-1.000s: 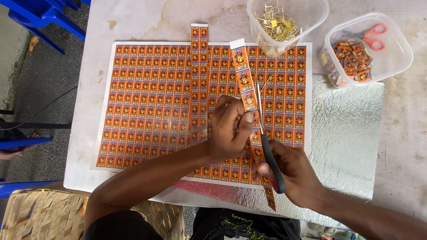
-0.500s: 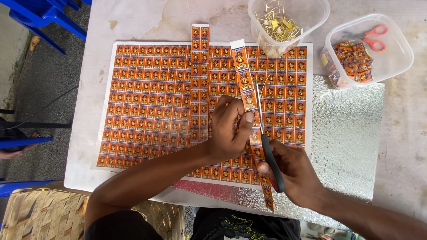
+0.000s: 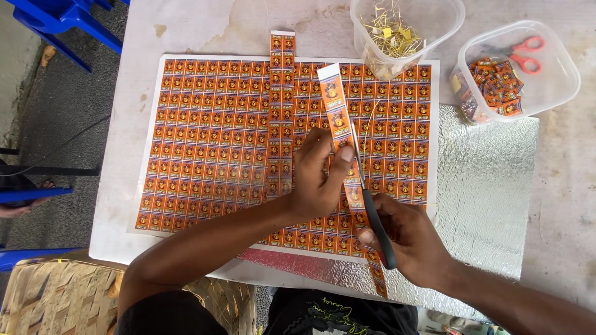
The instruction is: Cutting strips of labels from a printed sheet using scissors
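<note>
My left hand (image 3: 320,177) pinches a long orange strip of printed labels (image 3: 338,118) that runs from the upper middle down past my wrist. My right hand (image 3: 413,239) grips black-handled scissors (image 3: 371,208), whose blades lie along the strip's right edge. Beneath both hands lies a large sheet of orange labels (image 3: 211,142) in rows. A second, two-label-wide cut strip (image 3: 282,80) rests on the sheet, sticking out past its top edge.
A clear tub (image 3: 428,25) holding thin yellow paper trimmings stands at the top. A second tub (image 3: 555,74) at the right holds cut labels and red-handled scissors (image 3: 524,53). Silver foil (image 3: 490,186) covers the table's right. Blue furniture (image 3: 68,25) is at the left.
The hands and strip have barely shifted; the scissor blades sit slightly further up along the strip's right edge.
</note>
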